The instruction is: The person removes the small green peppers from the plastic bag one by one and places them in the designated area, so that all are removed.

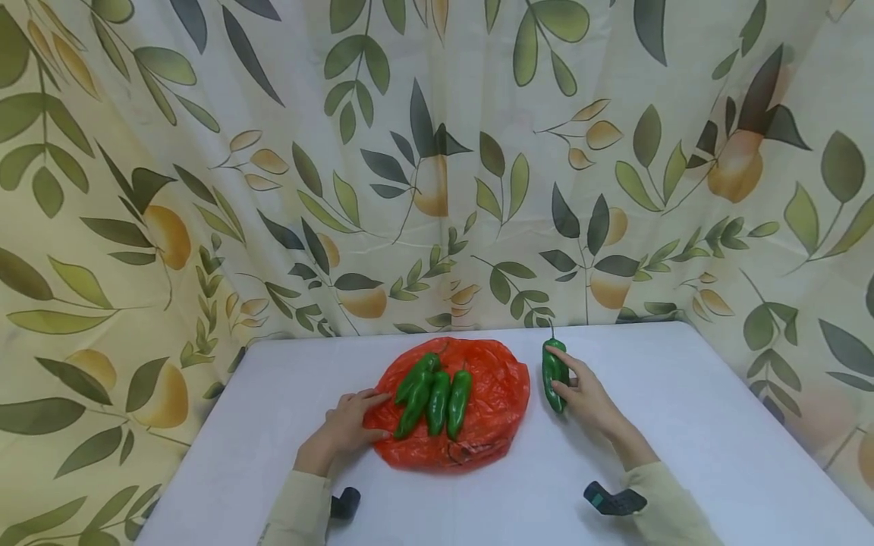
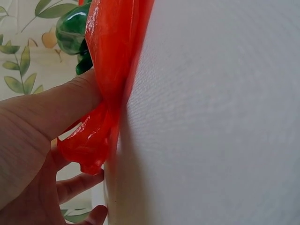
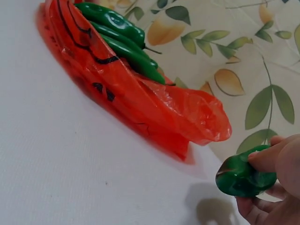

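Observation:
My right hand [image 1: 587, 398] holds a dark green chili pepper [image 1: 554, 371] between thumb and fingers, to the right of a red plastic bag [image 1: 495, 394]. The pepper's stem points away from me. In the right wrist view, the rounded tip of that pepper [image 3: 234, 176] faces the camera. Several green chili peppers [image 1: 437, 398] lie side by side on the flattened bag. My left hand [image 1: 351, 421] rests at the bag's left edge, thumb and fingers spread. Seen from the left wrist, the thumb [image 2: 75, 101] touches the crumpled red plastic [image 2: 112, 61], which partly hides the other fingers.
A white table [image 1: 273, 409] carries the bag and peppers. Behind it and at both sides hangs a curtain [image 1: 437, 167] printed with leaves and fruit. Dark wrist-worn devices [image 1: 614, 500] stick out beside both sleeves.

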`<action>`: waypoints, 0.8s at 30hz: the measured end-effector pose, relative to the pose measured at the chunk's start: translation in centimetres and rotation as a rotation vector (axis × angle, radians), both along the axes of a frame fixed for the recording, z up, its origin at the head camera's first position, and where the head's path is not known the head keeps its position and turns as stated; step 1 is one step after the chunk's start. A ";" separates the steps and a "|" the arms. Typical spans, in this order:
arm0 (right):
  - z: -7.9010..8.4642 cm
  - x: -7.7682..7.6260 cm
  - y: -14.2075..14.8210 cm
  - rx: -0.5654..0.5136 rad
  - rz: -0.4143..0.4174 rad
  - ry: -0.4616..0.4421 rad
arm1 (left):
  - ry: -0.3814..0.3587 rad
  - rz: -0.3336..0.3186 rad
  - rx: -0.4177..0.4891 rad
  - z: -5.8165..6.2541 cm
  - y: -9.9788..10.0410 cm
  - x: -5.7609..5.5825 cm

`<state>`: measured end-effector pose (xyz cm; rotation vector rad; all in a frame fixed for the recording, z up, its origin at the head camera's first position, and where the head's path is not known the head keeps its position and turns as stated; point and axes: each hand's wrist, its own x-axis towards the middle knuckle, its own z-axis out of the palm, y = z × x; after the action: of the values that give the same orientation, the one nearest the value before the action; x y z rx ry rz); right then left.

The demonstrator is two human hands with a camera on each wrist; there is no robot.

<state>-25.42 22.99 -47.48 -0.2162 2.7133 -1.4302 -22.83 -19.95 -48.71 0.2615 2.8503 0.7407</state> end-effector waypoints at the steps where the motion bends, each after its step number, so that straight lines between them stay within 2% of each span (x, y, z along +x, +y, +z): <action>1: -0.2 -0.1 0.1 -0.004 0.002 -0.012 | -0.001 0.000 0.000 0.0 0.0 0.0; 9: -0.7 -0.3 0.7 -0.008 0.034 -0.012 | 0.006 -0.003 0.006 -0.1 0.1 -0.2; 19: -1.1 -0.5 0.6 0.011 0.031 -0.070 | 0.010 -0.003 -0.008 0.0 0.0 -0.2; 24: -1.2 -0.4 0.4 0.038 0.032 -0.053 | 0.005 -0.001 -0.011 -0.2 0.0 -0.2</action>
<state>-25.80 23.44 -48.73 -0.2156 2.6794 -1.3541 -23.06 -19.96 -48.89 0.2636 2.8577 0.7243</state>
